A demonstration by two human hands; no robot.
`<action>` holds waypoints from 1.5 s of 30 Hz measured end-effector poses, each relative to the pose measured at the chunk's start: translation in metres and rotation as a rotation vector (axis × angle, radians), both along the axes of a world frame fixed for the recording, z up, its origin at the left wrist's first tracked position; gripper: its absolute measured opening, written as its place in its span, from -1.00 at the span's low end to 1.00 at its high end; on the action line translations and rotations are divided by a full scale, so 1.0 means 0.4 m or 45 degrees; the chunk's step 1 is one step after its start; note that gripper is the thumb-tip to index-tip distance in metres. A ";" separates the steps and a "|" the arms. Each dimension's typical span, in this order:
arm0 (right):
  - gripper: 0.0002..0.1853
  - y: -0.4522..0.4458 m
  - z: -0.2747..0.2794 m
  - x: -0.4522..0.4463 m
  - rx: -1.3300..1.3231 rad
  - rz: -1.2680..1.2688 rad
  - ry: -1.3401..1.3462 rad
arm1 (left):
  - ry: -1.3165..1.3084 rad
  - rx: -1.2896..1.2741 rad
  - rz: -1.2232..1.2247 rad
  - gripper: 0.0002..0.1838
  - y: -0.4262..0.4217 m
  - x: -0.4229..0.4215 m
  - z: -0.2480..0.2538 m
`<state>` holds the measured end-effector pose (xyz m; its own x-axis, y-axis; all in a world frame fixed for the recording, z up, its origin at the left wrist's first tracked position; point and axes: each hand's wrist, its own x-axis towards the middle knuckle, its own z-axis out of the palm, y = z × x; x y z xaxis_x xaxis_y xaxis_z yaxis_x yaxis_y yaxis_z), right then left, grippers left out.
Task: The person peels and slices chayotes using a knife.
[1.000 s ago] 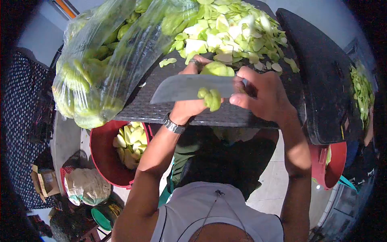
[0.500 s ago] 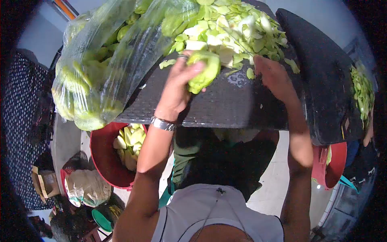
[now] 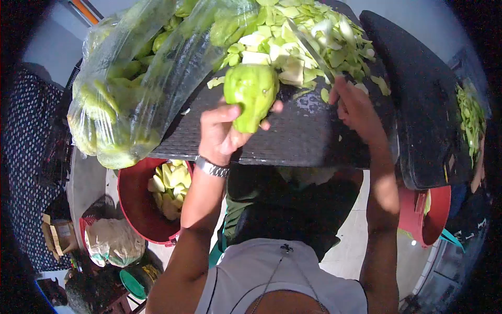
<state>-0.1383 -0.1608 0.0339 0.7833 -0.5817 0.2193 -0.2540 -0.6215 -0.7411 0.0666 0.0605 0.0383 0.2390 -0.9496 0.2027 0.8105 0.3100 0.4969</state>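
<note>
A whole green chayote (image 3: 251, 94) rests in my left hand (image 3: 224, 128), fingers wrapped round its lower part, above the near half of the black table (image 3: 282, 138). My right hand (image 3: 355, 107) is closed on the handle of a knife (image 3: 311, 49), whose blade points up and to the left over the peelings. Behind both hands lies a heap of pale green peelings (image 3: 334, 39) with a few white cut pieces (image 3: 292, 70) at its front edge. The knife handle is mostly hidden in my fingers.
A clear plastic bag (image 3: 120, 99) full of chayotes hangs over the table's left side. Below it stands a red bucket (image 3: 130, 209) with peeled pieces (image 3: 170, 183). Another red bucket (image 3: 436, 220) is at the right, beneath a second black table (image 3: 423, 104). More peelings (image 3: 470, 120) lie far right.
My left hand has turned palm up and lowered slightly, so the chayote now stands upright with its narrow end down. The knife blade shows more plainly; my right hand has shifted a little.
</note>
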 end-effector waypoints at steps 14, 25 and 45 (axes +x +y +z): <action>-0.39 0.198 0.073 0.044 -0.492 0.165 0.082 | -1.340 0.799 0.627 -0.16 -0.058 -0.098 -0.044; -0.36 0.096 0.072 0.034 -0.101 -0.093 0.097 | -0.895 0.696 0.451 -0.18 -0.058 -0.103 -0.016; -0.50 0.192 0.123 0.026 -0.326 0.186 0.254 | -1.653 0.638 0.651 -0.54 -0.055 -0.109 -0.012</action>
<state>-0.1281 -0.0841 0.0832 0.8963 -0.4061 0.1779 -0.2725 -0.8210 -0.5016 0.0231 0.0387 0.0335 0.4736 -0.8540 0.2153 -0.4148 -0.0006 0.9099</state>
